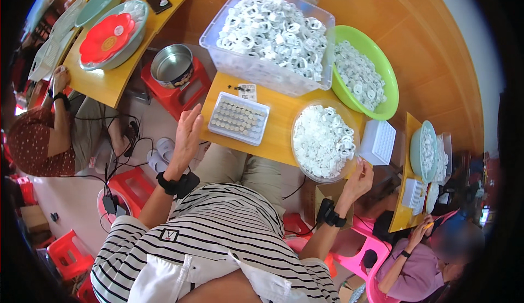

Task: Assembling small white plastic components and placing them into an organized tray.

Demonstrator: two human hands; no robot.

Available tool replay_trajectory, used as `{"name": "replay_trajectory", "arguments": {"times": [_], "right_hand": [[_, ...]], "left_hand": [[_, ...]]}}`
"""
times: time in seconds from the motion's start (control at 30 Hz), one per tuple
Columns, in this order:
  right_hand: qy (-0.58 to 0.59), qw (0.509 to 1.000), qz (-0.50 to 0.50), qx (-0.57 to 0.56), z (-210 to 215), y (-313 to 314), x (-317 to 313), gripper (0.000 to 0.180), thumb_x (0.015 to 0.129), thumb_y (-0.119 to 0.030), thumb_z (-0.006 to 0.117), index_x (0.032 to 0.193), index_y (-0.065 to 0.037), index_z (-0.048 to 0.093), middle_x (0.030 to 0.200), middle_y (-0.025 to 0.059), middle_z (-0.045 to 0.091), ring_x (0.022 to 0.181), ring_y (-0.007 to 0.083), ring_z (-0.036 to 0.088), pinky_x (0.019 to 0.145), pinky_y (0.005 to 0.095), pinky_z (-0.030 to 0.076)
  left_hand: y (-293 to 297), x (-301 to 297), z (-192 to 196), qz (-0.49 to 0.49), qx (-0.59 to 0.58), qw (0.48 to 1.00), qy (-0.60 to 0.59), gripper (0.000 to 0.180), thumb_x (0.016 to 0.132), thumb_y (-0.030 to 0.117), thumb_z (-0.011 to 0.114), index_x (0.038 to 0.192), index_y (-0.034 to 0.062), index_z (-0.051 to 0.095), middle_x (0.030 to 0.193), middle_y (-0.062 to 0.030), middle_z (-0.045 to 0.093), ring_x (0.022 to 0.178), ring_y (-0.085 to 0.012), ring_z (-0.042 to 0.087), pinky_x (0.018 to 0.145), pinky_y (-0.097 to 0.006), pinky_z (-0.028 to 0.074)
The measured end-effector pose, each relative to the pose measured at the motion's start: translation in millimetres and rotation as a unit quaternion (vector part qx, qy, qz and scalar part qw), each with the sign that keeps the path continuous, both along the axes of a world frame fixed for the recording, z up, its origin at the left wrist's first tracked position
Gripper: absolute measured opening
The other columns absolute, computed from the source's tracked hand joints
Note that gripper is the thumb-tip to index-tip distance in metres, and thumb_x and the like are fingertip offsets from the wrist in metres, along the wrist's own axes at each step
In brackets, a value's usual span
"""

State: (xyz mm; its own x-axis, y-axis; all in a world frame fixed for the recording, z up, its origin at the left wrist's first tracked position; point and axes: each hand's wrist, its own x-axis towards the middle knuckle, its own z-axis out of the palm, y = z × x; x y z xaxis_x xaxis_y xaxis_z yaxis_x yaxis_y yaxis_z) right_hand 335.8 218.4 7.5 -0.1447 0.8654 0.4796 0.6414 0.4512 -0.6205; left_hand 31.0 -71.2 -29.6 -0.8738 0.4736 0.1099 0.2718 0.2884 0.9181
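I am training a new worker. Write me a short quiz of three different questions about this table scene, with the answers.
1. True or false: the left hand is pressed flat on the small tray of round pieces.
2. Multiple choice: the right hand is at the rim of which container? A) the green basin B) the round clear bowl of white rings C) the steel bowl
3. Fill in: the steel bowl stands on a ___ stool.

Key
1. False: it is raised with open fingers, left of the tray and the yellow table, holding nothing.
2. B: its fingers meet the bowl's lower right rim.
3. Red.
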Motion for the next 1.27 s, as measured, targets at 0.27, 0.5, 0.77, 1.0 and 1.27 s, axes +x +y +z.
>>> {"name": "replay_trajectory", "arguments": {"times": [0.27, 0.5, 0.77, 1.0, 1.27], "right_hand": [[0.156, 0.975, 0.079, -0.137, 32, -71, -42, 0.017, 0.086, -0.009, 0.055, 0.097, 0.003, 0.061, 0.084, 0.0105, 0.062, 0.071, 0.0129, 0.057, 0.058, 0.0248, 0.047], [0.045, 0.896, 0.349, -0.269, -4, -121, -118, 0.034, 0.085, -0.013, 0.058, 0.117, 0.000, 0.052, 0.098, 0.0119, 0.061, 0.088, 0.0148, 0.059, 0.063, 0.0229, 0.049], [0.071, 0.874, 0.365, -0.314, -21, -135, -132, 0.054, 0.082, -0.009, 0.059, 0.129, 0.004, 0.035, 0.116, 0.0213, 0.052, 0.103, 0.0266, 0.055, 0.071, 0.0313, 0.051], [0.071, 0.928, 0.305, -0.204, -12, -137, -118, 0.049, 0.080, -0.007, 0.061, 0.124, 0.003, 0.043, 0.113, 0.0200, 0.054, 0.095, 0.0234, 0.058, 0.072, 0.0292, 0.051], [0.054, 0.973, 0.182, -0.131, 27, -98, -74, 0.012, 0.080, -0.009, 0.059, 0.089, -0.001, 0.063, 0.083, 0.0169, 0.061, 0.067, 0.0283, 0.060, 0.059, 0.0339, 0.049]], "left_hand": [[16, 7, 9, -0.022, 0.006, 0.998, -0.062, 0.040, 0.092, 0.023, 0.044, 0.119, -0.0069, 0.049, 0.093, -0.0144, 0.050, 0.088, -0.0229, 0.050, 0.081, -0.030, 0.039], [24, 1, 6, -0.047, 0.013, 0.996, -0.081, 0.034, 0.091, 0.014, 0.045, 0.117, -0.0060, 0.050, 0.091, -0.0110, 0.051, 0.088, -0.0179, 0.051, 0.077, -0.026, 0.039], [31, 5, -10, -0.088, 0.010, 0.993, -0.081, 0.034, 0.090, 0.008, 0.042, 0.121, -0.0017, 0.050, 0.096, -0.0037, 0.048, 0.086, -0.0115, 0.049, 0.074, -0.024, 0.044], [42, 12, -12, -0.097, 0.022, 0.988, -0.119, 0.036, 0.090, 0.008, 0.039, 0.124, -0.0024, 0.047, 0.103, -0.0060, 0.048, 0.094, -0.0136, 0.052, 0.078, -0.024, 0.046], [39, 8, 17, -0.098, 0.079, 0.955, -0.269, 0.039, 0.091, 0.014, 0.039, 0.128, 0.0007, 0.044, 0.110, -0.0061, 0.055, 0.099, -0.0172, 0.055, 0.079, -0.028, 0.048]]}}
